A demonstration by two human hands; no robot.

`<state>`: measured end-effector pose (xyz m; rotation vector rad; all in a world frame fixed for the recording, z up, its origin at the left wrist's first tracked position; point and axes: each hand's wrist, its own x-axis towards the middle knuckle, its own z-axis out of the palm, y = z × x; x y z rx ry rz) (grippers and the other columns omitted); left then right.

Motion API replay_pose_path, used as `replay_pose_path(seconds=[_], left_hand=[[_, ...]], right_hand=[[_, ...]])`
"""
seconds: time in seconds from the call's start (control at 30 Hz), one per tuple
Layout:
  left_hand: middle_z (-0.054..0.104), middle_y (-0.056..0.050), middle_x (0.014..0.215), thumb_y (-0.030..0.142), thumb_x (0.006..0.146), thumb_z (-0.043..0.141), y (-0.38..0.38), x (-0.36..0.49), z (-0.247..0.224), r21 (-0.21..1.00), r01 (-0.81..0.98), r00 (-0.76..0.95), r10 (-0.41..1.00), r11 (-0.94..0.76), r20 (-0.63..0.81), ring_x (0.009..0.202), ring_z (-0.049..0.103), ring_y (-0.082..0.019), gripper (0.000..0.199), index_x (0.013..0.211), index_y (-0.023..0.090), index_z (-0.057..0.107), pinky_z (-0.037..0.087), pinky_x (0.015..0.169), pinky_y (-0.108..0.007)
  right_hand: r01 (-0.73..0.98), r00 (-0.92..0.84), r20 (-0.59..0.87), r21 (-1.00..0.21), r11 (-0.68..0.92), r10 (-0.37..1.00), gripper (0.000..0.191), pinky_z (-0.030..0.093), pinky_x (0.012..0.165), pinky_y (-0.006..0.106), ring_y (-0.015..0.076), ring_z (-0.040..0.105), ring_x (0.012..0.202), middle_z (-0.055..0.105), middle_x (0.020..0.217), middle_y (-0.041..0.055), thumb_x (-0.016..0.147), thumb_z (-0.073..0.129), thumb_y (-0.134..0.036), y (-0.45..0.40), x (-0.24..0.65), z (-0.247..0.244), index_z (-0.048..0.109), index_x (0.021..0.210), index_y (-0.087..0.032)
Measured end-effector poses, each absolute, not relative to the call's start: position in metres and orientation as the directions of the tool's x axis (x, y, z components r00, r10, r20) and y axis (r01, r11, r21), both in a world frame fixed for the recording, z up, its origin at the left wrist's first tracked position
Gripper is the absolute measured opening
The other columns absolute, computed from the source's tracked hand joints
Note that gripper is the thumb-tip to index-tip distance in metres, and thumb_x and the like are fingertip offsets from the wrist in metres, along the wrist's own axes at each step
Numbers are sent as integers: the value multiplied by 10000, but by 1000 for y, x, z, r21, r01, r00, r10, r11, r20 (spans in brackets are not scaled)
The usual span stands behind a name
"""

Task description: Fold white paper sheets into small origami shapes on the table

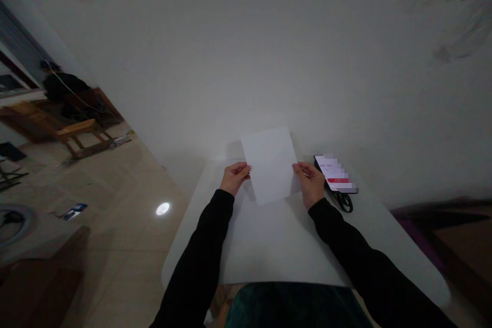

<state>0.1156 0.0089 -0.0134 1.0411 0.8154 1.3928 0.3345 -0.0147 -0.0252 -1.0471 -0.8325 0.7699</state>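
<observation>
Evidently, the work in hand was the holding-up of one sheet of paper (271, 166), plain white on the side that showed. The left hand (233, 178) had its grip closed on the left edge, thumb on the near face and fingers curled behind. The right hand (313, 184) pinched the opposite edge in much the same way. Between them the sheet hung above the white table (384, 251), slightly turned, with its upper edge toward the wall (249, 61). It looked flat and showed no clear fold; whether its lower edge brushed the tabletop could not be told.

As a judgement, paper so thin called for a light, even hold from both sides, since uneven pressure or pull could have buckled or creased it.

Just beside the right hand, on the table, lay a phone (333, 173) with its screen lit, and a black strap (345, 202) looped out near its lower end.

As for containers, none could be made out on the table. Off at the far left, a round rim (27, 225) enclosed something dark, but whether it was a basin, and what it held, could not be told. Farther back, a person (63, 84) in dark clothes sat near a wooden stool (82, 128).
</observation>
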Motion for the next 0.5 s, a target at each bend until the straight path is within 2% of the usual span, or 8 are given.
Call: replay_pose_path(seconds=[0.2, 0.33, 0.5], left_hand=[[654, -29, 738, 316, 584, 761, 5, 116, -10, 932, -356, 126, 985, -64, 116, 615, 584, -103, 319, 825, 133, 661, 465, 572, -225], [664, -48, 825, 296, 603, 747, 1, 116, -8, 927, -372, 204, 971, -39, 123, 726, 616, -143, 352, 905, 143, 649, 492, 664, -268], [674, -54, 852, 292, 564, 769, 2, 116, -8, 917, -398, 213, 968, -38, 133, 749, 628, -158, 395, 912, 152, 646, 487, 689, -277]], right_hand=[[-148, 452, 206, -942, 300, 868, 277, 458, 636, 277, 153, 601, 696, 667, 750, 26, 611, 718, -385, -17, 334, -24, 651, 768, -168], [-159, 439, 211, -938, 307, 873, 284, 462, 653, 282, 152, 604, 701, 668, 754, 24, 612, 714, -398, -16, 334, -25, 652, 772, -171], [-176, 415, 188, -943, 281, 890, 319, 462, 630, 286, 155, 603, 673, 671, 760, 30, 613, 707, -420, -15, 334, -27, 655, 801, -168]])
